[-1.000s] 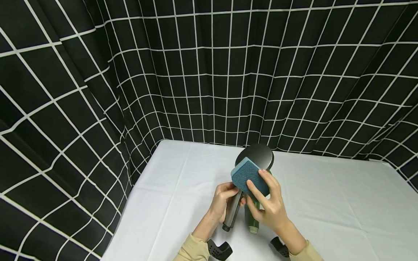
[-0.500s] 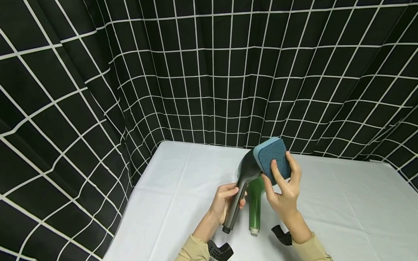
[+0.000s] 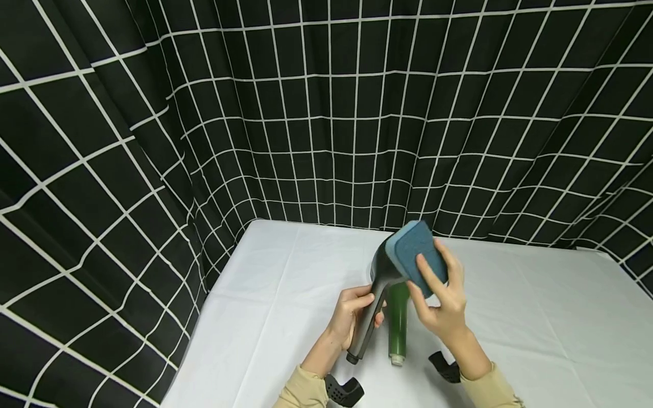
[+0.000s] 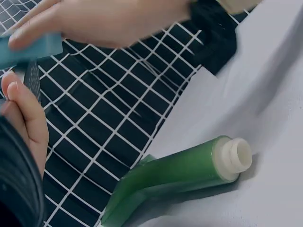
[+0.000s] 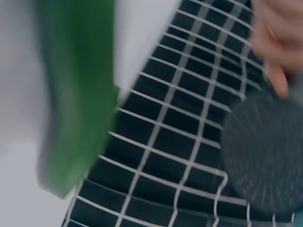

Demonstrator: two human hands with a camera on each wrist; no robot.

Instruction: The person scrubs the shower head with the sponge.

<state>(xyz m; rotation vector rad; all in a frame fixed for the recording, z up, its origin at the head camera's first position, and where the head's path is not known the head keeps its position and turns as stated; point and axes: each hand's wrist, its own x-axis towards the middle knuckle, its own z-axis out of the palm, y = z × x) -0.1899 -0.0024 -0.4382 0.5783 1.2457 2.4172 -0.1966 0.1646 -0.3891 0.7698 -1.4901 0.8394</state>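
My left hand (image 3: 349, 314) grips the handle of a dark grey shower head (image 3: 366, 323), held tilted above the table with its round head at the top. A blue sponge (image 3: 415, 252) is pinched between the fingers and thumb of my right hand (image 3: 445, 300), up against the back of the shower head. The round nozzle face (image 5: 265, 151) shows in the right wrist view. Behind and below lies a green shower head (image 3: 398, 326) on the table, its white threaded end (image 4: 236, 155) toward me; its head is largely hidden by the grey one and the sponge.
A white cloth covers the table (image 3: 275, 317). Black curtains with a white grid (image 3: 326, 113) stand along the back and sides. Black wrist mounts (image 3: 344, 391) sit at both wrists, below beige sleeves.
The sponge has moved from the front of the grey shower head up and right to its back, then slightly left and down. The left hand has turned the shower head.
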